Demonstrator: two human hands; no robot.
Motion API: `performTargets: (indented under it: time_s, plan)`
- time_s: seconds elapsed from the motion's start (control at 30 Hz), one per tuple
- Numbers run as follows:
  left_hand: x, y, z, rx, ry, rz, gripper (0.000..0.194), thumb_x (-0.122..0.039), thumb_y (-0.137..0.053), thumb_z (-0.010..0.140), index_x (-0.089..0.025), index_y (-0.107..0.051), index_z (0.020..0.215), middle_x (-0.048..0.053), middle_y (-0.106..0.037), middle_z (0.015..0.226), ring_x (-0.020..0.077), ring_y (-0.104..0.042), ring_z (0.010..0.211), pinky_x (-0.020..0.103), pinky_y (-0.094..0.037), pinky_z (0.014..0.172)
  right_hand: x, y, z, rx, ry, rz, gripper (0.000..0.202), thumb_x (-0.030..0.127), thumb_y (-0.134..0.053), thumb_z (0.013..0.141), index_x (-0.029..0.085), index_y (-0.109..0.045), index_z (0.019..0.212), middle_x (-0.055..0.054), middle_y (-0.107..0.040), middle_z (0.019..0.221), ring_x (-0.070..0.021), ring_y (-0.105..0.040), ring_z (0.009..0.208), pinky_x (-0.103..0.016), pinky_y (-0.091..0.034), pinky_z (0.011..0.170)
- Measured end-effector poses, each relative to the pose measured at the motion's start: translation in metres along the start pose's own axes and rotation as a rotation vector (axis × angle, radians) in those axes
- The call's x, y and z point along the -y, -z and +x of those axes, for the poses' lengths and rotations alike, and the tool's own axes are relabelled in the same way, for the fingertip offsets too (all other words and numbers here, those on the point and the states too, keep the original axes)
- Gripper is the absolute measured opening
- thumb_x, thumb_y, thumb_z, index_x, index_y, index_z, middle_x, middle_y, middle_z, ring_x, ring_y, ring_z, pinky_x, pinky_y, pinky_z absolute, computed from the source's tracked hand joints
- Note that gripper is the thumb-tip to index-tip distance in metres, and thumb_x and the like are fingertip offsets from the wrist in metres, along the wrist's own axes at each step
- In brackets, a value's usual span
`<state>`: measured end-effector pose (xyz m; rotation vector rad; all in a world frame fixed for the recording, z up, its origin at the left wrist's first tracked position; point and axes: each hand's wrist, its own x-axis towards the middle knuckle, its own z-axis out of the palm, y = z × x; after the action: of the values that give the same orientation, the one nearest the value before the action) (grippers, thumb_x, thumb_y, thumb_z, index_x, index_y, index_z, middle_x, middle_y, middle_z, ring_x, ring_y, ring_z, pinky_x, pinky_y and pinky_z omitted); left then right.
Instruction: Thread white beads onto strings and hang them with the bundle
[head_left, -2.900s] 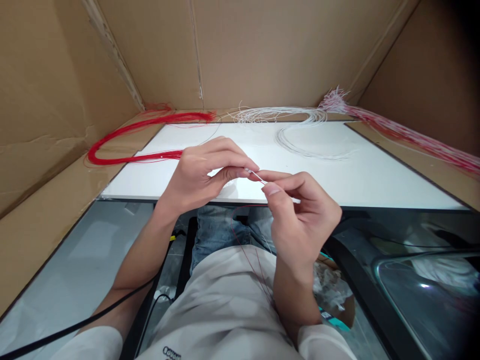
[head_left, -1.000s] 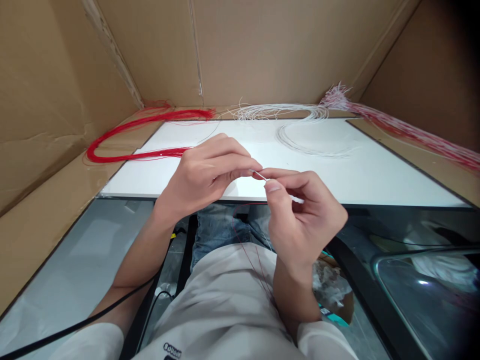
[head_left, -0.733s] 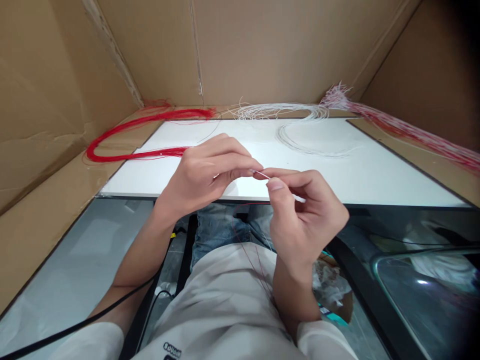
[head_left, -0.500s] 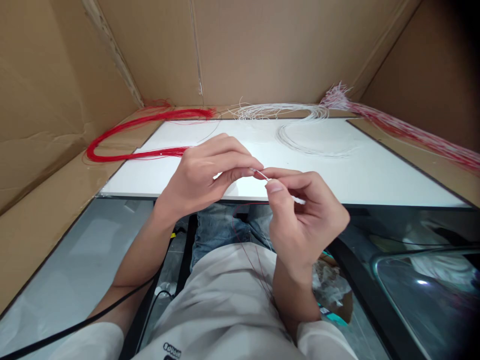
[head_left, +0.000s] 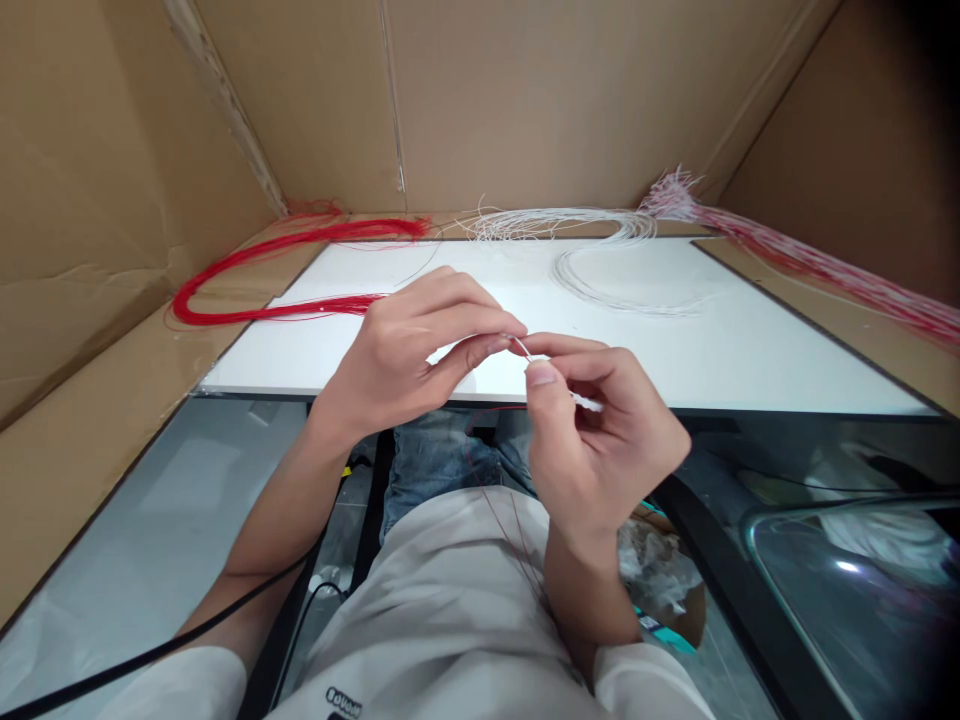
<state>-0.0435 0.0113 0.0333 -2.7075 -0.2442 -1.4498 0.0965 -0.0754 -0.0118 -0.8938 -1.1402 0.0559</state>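
Note:
Over the front edge of a white board [head_left: 720, 350], my left hand [head_left: 424, 350] pinches a thin white strand [head_left: 520, 348] between thumb and fingertips. My right hand [head_left: 600, 430] grips the same strand just to the right, thumb pressed on the forefinger, and a white piece shows below that thumb. Fine red threads [head_left: 499, 515] hang down in front of the shirt; where they join the strand is hidden. Behind my left hand lies a curved bundle of red strands [head_left: 217, 270]. White strands [head_left: 562, 222] lie in loops at the back of the board.
At the far right a mixed red and white bundle [head_left: 810, 255] lies along the cardboard wall [head_left: 862, 150]. Cardboard also stands at the back and left. A black cable [head_left: 187, 635] crosses my left forearm. Below right is a box with clear plastic [head_left: 660, 570].
My right hand has shifted slightly left, with its thumb further along the strand, and more of the white piece shows below the thumb. My left hand has hardly moved.

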Motion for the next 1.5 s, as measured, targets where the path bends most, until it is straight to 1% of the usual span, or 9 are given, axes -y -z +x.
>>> performTargets:
  time_s: [0.3, 0.57, 0.73, 0.9, 0.97, 1.03, 1.17, 1.33, 1.5]
  plan:
    - [0.000, 0.000, 0.001, 0.001, -0.005, -0.011, 0.017, -0.014, -0.062, 0.102, -0.023, -0.076, 0.100, 0.002, -0.078, 0.095, 0.0149, -0.073, 0.090, 0.029, -0.060, 0.080, -0.004, 0.000, -0.001, 0.014, 0.057, -0.066, 0.014, 0.014, -0.071, 0.094, 0.021, -0.066, 0.084, -0.001, -0.081, 0.094, -0.0122, -0.071, 0.076, -0.022, -0.040, 0.048]
    - [0.005, 0.003, -0.002, 0.019, 0.007, -0.064, 0.014, -0.018, -0.066, 0.101, -0.024, -0.079, 0.103, 0.003, -0.078, 0.096, 0.0154, -0.074, 0.089, 0.029, -0.060, 0.079, -0.005, 0.000, 0.000, 0.033, 0.034, -0.079, 0.015, 0.013, -0.070, 0.094, 0.021, -0.066, 0.082, 0.001, -0.081, 0.091, -0.0099, -0.068, 0.069, -0.021, -0.043, 0.049]
    - [0.005, 0.003, -0.001, -0.017, 0.078, -0.231, 0.011, -0.021, -0.072, 0.098, -0.026, -0.081, 0.101, -0.001, -0.080, 0.092, 0.0125, -0.075, 0.082, 0.024, -0.060, 0.071, -0.003, 0.001, 0.004, 0.027, -0.014, 0.018, 0.015, 0.013, -0.071, 0.092, 0.022, -0.068, 0.080, 0.002, -0.080, 0.084, -0.0109, -0.069, 0.070, -0.021, -0.043, 0.049]
    - [0.004, 0.002, 0.001, -0.077, 0.170, -0.451, 0.005, -0.022, -0.079, 0.093, -0.024, -0.082, 0.097, 0.000, -0.079, 0.086, 0.0112, -0.073, 0.074, 0.022, -0.057, 0.062, -0.002, 0.002, 0.006, 0.064, -0.010, 0.114, 0.012, 0.016, -0.072, 0.095, 0.022, -0.072, 0.085, 0.002, -0.078, 0.084, -0.0114, -0.064, 0.064, -0.028, -0.055, 0.066]
    - [0.004, 0.002, 0.000, -0.081, 0.195, -0.531, 0.005, -0.024, -0.078, 0.094, -0.023, -0.082, 0.098, 0.001, -0.079, 0.087, 0.0114, -0.073, 0.075, 0.022, -0.058, 0.062, -0.002, 0.003, 0.005, 0.100, -0.019, 0.140, 0.012, 0.016, -0.070, 0.096, 0.023, -0.073, 0.087, 0.003, -0.076, 0.082, -0.0109, -0.060, 0.061, -0.030, -0.057, 0.070]
    - [0.004, 0.001, 0.000, -0.090, 0.214, -0.610, 0.007, -0.026, -0.077, 0.095, -0.023, -0.082, 0.098, 0.001, -0.078, 0.087, 0.0113, -0.074, 0.076, 0.022, -0.060, 0.063, -0.002, 0.004, 0.004, 0.131, -0.028, 0.129, 0.011, 0.017, -0.070, 0.097, 0.023, -0.072, 0.088, 0.003, -0.074, 0.079, -0.0125, -0.063, 0.067, -0.030, -0.057, 0.072]
    - [0.003, -0.003, -0.001, -0.103, 0.259, -0.696, 0.010, -0.032, -0.078, 0.094, -0.023, -0.081, 0.096, 0.002, -0.078, 0.087, 0.0122, -0.073, 0.077, 0.024, -0.062, 0.064, -0.001, 0.005, 0.003, 0.175, -0.060, 0.106, 0.009, 0.022, -0.072, 0.097, 0.023, -0.071, 0.089, 0.002, -0.072, 0.080, -0.0151, -0.070, 0.079, -0.028, -0.054, 0.066]
    - [0.001, -0.007, 0.000, -0.098, 0.235, -0.775, 0.005, -0.025, -0.078, 0.095, -0.022, -0.081, 0.098, 0.002, -0.078, 0.089, 0.0108, -0.073, 0.078, 0.023, -0.062, 0.067, -0.001, 0.004, 0.002, 0.204, -0.093, 0.161, 0.010, 0.024, -0.071, 0.099, 0.023, -0.069, 0.089, 0.003, -0.068, 0.076, -0.0125, -0.065, 0.071, -0.026, -0.048, 0.059]
    - [0.002, -0.004, 0.001, -0.066, 0.195, -0.714, 0.004, -0.020, -0.079, 0.092, -0.022, -0.082, 0.095, 0.001, -0.080, 0.089, 0.0118, -0.076, 0.083, 0.023, -0.064, 0.072, -0.001, 0.003, 0.002, 0.181, -0.050, 0.189, 0.008, 0.024, -0.070, 0.100, 0.023, -0.070, 0.092, 0.003, -0.067, 0.073, -0.0126, -0.061, 0.068, -0.027, -0.047, 0.058]
